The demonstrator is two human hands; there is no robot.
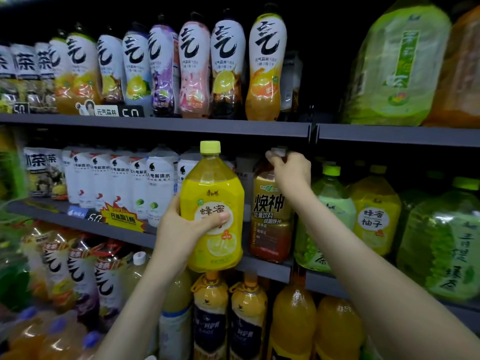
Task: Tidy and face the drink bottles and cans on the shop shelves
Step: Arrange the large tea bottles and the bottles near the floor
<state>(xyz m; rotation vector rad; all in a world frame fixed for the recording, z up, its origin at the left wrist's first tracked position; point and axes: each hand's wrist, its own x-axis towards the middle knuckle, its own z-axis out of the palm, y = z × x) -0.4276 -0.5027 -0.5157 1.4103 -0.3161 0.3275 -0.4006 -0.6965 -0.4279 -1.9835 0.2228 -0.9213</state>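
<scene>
My left hand [181, 227] grips a large yellow honey-pomelo bottle [211, 196] with a lime cap, held in front of the middle shelf [262, 268], label facing me. My right hand [291, 172] curls over the top of a brown-and-gold energy drink bottle [271, 216] that stands on that shelf, fingers round its pale cap. Just right of it stand a green tea bottle [327, 203] and another yellow honey-pomelo bottle [374, 211].
White electrolyte-water bottles [140, 183] fill the middle shelf's left part. Sparkling-water bottles [226, 66] line the top shelf, with big green and orange tea bottles [394, 66] to the right. Orange juice and dark-labelled bottles [246, 307] crowd the shelf below.
</scene>
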